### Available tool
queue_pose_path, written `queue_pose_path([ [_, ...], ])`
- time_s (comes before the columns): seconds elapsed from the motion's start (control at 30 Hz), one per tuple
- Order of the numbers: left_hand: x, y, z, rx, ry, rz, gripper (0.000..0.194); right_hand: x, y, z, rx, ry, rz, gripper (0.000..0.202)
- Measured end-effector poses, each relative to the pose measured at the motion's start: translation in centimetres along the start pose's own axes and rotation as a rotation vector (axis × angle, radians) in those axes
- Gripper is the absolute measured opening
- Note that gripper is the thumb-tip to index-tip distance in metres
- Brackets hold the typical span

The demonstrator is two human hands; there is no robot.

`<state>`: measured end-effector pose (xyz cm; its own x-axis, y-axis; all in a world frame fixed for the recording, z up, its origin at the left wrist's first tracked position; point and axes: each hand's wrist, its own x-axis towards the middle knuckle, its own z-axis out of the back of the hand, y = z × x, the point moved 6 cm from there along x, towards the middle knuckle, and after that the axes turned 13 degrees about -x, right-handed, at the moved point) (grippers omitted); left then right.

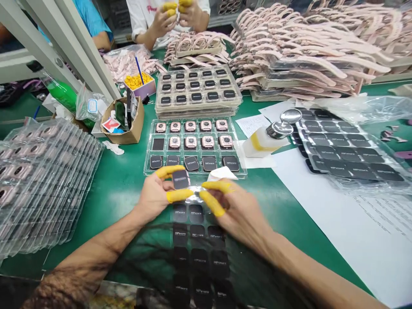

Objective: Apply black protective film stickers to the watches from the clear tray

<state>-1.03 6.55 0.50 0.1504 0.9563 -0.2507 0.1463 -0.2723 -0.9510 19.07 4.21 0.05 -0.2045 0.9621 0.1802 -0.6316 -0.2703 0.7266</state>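
Observation:
My left hand (157,191), with yellow finger cots, grips a watch case (180,179) whose dark face is turned towards me. Beside it my right hand (230,204), also in yellow cots, has thumb and forefinger closed by a shiny clear edge; what they pinch is too small to make out. Below both hands lies a sheet of black printed film stickers (198,257), crossed by blurred dark hair strands. Beyond the hands a clear tray (148,148) carries pink watch cases (190,142) in its back rows and black-faced ones (209,163) in front. One pocket holds only a dark square.
Stacked trays of watch cases (45,180) stand at left, another stack (196,103) behind. A pump bottle (264,139), more sticker sheets (354,148) and papers (363,231) lie right. Pink straps (305,47) pile up behind. A co-worker's hands (175,17) show at the back.

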Motion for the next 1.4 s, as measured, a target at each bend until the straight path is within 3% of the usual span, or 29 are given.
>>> queue_pose_path([
  [0.07,1.1,-3.3,1.7,0.161,-0.070,-0.206,0.071,-0.1,0.7,-1.4,-0.116,0.121,0.172,0.020],
  [0.13,2.9,-6.8,3.1,0.480,-0.114,-0.409,0.064,-0.3,1.2,-2.6,-0.231,0.206,0.313,0.025],
  [0.2,5.7,-8.6,3.8,0.764,-0.070,-0.459,0.061,-0.5,1.5,-3.0,-0.315,0.230,0.407,0.027],
  [0.27,8.7,-8.7,4.5,0.935,-0.006,-0.365,0.058,-0.6,1.7,-2.9,-0.337,0.227,0.454,0.025],
  [0.37,11.2,-7.9,5.8,1.112,-0.024,-0.197,0.059,-0.7,1.6,-2.6,-0.343,0.215,0.450,0.019],
  [0.5,11.2,-6.9,7.0,1.202,-0.043,-0.094,0.063,-0.9,1.6,-2.7,-0.379,0.220,0.460,0.015],
  [0.63,11.1,-6.9,7.5,1.267,-0.156,-0.157,0.042,-0.9,1.6,-2.7,-0.387,0.208,0.461,0.013],
  [0.73,11.0,-7.0,6.8,1.329,-0.250,-0.206,0.035,-0.9,1.6,-2.7,-0.391,0.192,0.466,0.011],
  [0.83,10.7,-8.0,5.0,1.405,-0.316,-0.303,0.042,-0.9,1.6,-2.8,-0.391,0.178,0.469,0.010],
  [0.9,11.2,-8.6,3.2,1.459,-0.183,-0.349,0.040,-0.9,1.6,-2.8,-0.393,0.164,0.482,0.010],
  [1.03,13.5,-8.5,-0.1,1.502,0.241,-0.308,0.029,-0.9,1.5,-3.0,-0.409,0.146,0.514,0.010],
  [1.13,14.9,-8.6,-0.9,1.468,0.354,-0.288,0.015,-0.9,1.4,-3.2,-0.413,0.135,0.526,0.008],
  [1.2,14.9,-8.6,-1.0,1.425,0.348,-0.307,0.006,-1.1,1.8,-3.0,-0.378,0.097,0.562,0.008],
  [1.27,13.7,-8.6,-1.1,1.373,0.280,-0.350,0.007,-1.3,2.5,-2.1,-0.274,-0.012,0.596,0.006],
  [1.4,7.6,-7.1,-1.8,1.136,0.079,-0.471,0.035,-1.6,2.9,2.5,-0.058,-0.471,0.502,0.024],
])
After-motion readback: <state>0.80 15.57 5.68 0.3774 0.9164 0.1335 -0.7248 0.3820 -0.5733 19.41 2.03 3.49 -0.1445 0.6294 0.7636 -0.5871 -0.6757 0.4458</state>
